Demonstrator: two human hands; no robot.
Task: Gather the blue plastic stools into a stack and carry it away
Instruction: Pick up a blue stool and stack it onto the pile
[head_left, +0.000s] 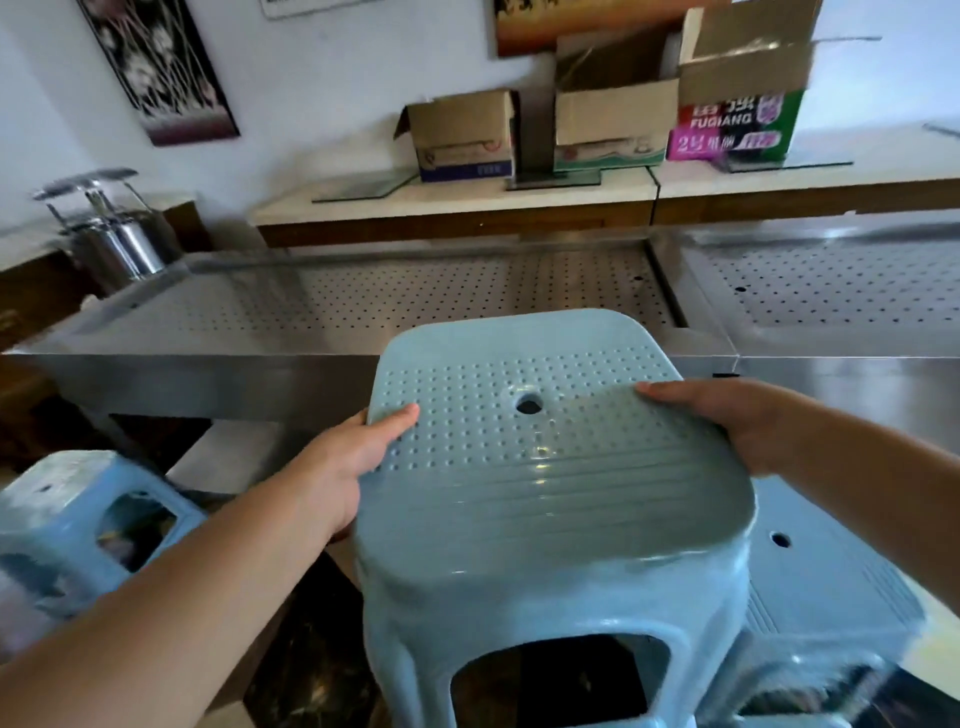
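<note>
held stool: a blue plastic stool (556, 499) sat upright in the middle of the view, seat up, between both hands and close to the body.
left hand: the left hand (343, 467) gripped the seat's left edge, thumb lying on the dotted top, fingers hidden under the rim.
right hand: the right hand (737, 421) held the right edge, thumb across the top; how its fingers curled below could not be told.
key relation: the held stool lay evenly between the two hands; a second stool (88, 525) stood low to the left, nearer the left hand, and a third stool (826, 592) lay low to the right, just beside the held one, nearer the right hand.
likely step: judged as mid-gathering, the held stool needing to be lowered legs-first over a neighbour's seat.
risk: legs might snag if seats were not squared.
surface: a steel counter (156, 379) with perforated trays ran across ahead; dark floor below.
room: cardboard boxes (613, 124) on a pale shelf, a metal pot (117, 239) at left, a framed picture (161, 67) on the wall.
</note>
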